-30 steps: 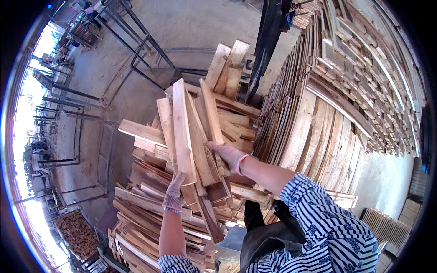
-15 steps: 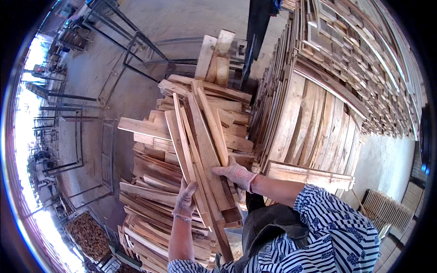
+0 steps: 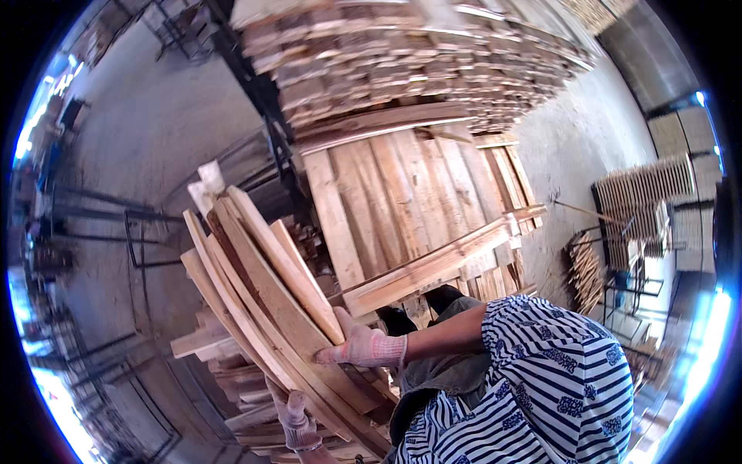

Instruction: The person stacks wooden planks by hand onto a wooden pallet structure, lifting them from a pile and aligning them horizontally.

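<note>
A bundle of several long, narrow wooden boards (image 3: 282, 321) lies slantwise between my hands, its far ends up and to the left. My right hand (image 3: 359, 344), in a knitted work glove, grips the bundle's right side, thumb toward the far end. At the bundle's lower left side my gloved left hand (image 3: 294, 417) is closed around the edge boards, its fingers partly hidden. Underneath is an untidy pile of wood offcuts (image 3: 205, 342), largely covered by the bundle.
Ahead stands a low stack of flat planks (image 3: 402, 209), with one thick board (image 3: 444, 259) across its near edge. A tall layered wood stack (image 3: 386, 73) rises behind it. Dark metal frames (image 3: 147, 240) stand at left. Stacked slatted wood (image 3: 645, 193) is at far right.
My view has swung right, toward the flat plank stack. Both hands have kept hold of the bundle, which has turned with me and sits further left in view.
</note>
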`<state>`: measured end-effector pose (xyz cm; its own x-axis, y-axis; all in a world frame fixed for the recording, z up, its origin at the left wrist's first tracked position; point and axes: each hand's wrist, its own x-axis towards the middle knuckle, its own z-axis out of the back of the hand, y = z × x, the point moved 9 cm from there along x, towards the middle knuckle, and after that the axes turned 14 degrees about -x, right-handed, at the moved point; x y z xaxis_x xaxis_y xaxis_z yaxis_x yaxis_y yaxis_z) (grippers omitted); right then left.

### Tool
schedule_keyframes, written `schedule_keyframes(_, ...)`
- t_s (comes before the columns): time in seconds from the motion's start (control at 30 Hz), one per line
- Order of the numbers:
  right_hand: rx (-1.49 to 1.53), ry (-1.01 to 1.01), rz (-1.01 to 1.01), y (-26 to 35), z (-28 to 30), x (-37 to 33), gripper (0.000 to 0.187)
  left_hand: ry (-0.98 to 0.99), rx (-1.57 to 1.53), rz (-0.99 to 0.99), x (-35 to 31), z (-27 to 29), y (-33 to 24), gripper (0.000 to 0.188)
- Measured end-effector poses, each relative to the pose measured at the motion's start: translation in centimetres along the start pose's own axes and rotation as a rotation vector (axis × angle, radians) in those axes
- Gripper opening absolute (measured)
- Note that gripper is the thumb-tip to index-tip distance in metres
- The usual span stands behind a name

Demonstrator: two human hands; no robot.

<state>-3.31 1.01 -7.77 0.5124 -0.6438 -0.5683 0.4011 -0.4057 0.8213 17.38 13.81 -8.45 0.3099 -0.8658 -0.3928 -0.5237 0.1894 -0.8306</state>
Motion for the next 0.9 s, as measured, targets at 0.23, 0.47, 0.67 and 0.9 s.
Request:
schedule_keyframes(0.23, -0.255, -0.229, -0.282, -1.3, 17.7, -10.4, 0.134, 0.166, 0.006, 0.173, 2.3, -19.1, 4.4, 0.105)
schedule_keyframes(0.47, -0.682, -0.468, -0.263, -7.9, 32.9, -9.8, 0.112, 0.229, 0.552, 0.214, 10.9, -35.0, 14.2, 0.113)
schedule_keyframes(0.67, -0.470, -0.663, -0.371, -12.7, 41.2, -7.2, 0.099, 0.195, 1.154, 0.176, 12.2, -38.5, 15.2, 0.127)
schedule_keyframes(0.9, -0.272, -0.637, -0.178, -22.2, 47.7, -2.9, 0.086, 0.177, 1.181, 0.176, 14.4, -39.9, 18.2, 0.127)
